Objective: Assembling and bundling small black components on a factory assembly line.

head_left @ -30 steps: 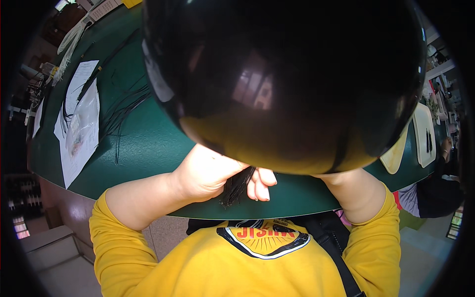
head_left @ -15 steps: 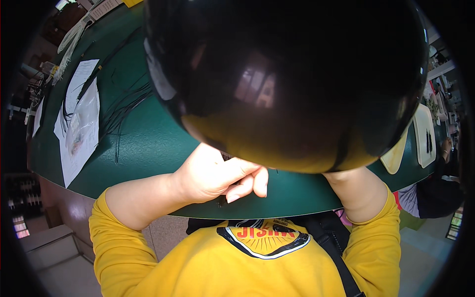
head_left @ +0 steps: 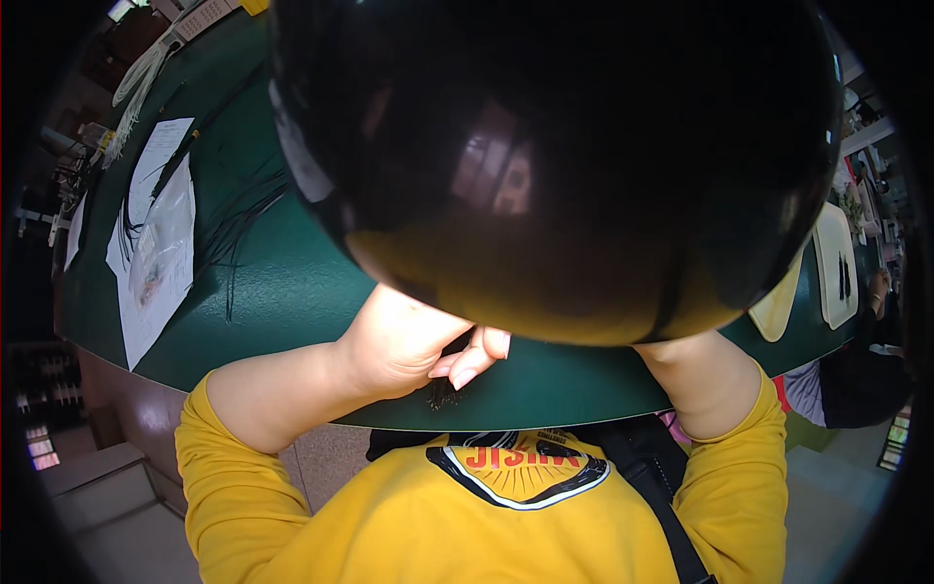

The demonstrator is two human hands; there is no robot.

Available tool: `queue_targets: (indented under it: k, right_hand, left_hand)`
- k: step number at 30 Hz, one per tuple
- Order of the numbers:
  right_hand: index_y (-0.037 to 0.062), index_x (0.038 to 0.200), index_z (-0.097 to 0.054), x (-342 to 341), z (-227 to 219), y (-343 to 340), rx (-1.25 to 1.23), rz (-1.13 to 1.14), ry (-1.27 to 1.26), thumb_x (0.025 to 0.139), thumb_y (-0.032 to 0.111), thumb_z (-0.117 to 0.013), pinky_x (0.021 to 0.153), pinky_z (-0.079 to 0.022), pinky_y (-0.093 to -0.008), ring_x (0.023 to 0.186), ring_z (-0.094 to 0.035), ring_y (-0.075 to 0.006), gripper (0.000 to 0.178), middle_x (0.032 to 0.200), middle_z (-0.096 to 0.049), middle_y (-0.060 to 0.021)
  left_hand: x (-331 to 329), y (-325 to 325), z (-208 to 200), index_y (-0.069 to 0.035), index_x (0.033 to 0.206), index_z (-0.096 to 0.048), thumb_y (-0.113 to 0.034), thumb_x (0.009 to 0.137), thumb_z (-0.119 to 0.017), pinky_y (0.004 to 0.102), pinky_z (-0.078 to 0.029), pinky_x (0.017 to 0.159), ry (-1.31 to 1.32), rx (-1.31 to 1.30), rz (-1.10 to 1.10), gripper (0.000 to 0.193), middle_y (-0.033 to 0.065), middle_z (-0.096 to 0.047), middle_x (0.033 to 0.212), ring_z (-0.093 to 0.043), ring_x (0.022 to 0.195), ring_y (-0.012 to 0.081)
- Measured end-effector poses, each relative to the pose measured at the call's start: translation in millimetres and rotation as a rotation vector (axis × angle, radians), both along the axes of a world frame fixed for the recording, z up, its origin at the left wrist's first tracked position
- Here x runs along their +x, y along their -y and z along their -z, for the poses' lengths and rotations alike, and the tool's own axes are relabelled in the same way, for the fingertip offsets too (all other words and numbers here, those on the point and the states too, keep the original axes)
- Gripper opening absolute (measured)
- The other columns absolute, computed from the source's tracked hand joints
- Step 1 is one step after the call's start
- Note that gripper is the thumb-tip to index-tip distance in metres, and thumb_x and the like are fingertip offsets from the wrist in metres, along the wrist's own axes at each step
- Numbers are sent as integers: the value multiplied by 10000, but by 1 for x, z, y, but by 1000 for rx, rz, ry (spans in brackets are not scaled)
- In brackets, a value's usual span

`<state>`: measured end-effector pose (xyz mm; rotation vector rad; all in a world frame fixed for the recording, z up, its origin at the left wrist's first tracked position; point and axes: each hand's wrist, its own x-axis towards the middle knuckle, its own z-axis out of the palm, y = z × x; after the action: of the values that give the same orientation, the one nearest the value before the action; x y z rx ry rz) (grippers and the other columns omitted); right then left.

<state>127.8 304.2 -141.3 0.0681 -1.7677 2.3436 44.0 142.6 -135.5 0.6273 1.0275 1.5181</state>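
A large glossy black dome (head_left: 555,175) fills the upper middle of the view and hides much of what lies under it. At its lower left rim, my left hand (head_left: 413,341) is closed, its fingers curled around a bundle of thin black wires (head_left: 445,392). The wire ends stick out below the fingers, near the table's front edge; the fingertips toward the dome are partly covered. Of my right hand (head_left: 676,348) only the wrist end shows below the dome's right side. Its fingers, and anything in them, are hidden.
More black wires (head_left: 238,219) lie across the green table (head_left: 282,302) on the left, beside printed sheets (head_left: 146,326) and a clear plastic bag (head_left: 167,243). Pale trays (head_left: 834,268) stand at the right. A white cable bundle (head_left: 141,83) lies far left. Another person (head_left: 861,384) sits at the far right.
My left hand has turned and its fingers have shifted slightly up and left, showing more wire ends below. The dome appears slightly farther left. My right wrist has hardly moved.
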Motion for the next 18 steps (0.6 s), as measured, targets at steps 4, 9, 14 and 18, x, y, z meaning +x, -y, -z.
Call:
queue_targets:
  k: [4, 9, 14, 18]
  right_hand:
    - [-8, 840, -615, 0, -3, -2, -3, -66, 12, 795, 63, -638, 598, -437, -176, 667, -547, -35, 87, 745, -612, -10]
    - [-14, 872, -619, 5, -1, 1, -50, -63, 7, 807, 53, -619, 607, -443, -181, 676, -555, -44, 93, 764, -621, -17]
    - [-21, 887, -621, 0, 3, 0, -74, -92, -19, 810, 46, -609, 629, -460, -192, 687, -577, -60, 102, 775, -636, -36]
    - [-23, 882, -620, -2, 3, 0, -94, -98, -10, 809, 43, -610, 634, -465, -194, 695, -589, -69, 100, 776, -642, -47]
  left_hand:
    - [-2, 3, 8, 57, 771, -542, -57, 909, -424, 172, -342, 358, 259, 89, 3, 215, 93, -527, 577, -488, 425, 107]
    - [3, -2, 1, 75, 801, -541, -51, 910, -412, 192, -413, 389, 300, 146, -2, 211, 134, -564, 655, -552, 473, 147]
    - [2, 0, 7, 86, 835, -540, -63, 913, -412, 216, -456, 416, 301, 187, -9, 211, 165, -590, 710, -588, 514, 177]
    - [2, -1, 7, 11, 951, -462, -230, 949, -357, 209, -406, 327, 43, 132, 7, 264, 147, -573, 661, -537, 417, 170]
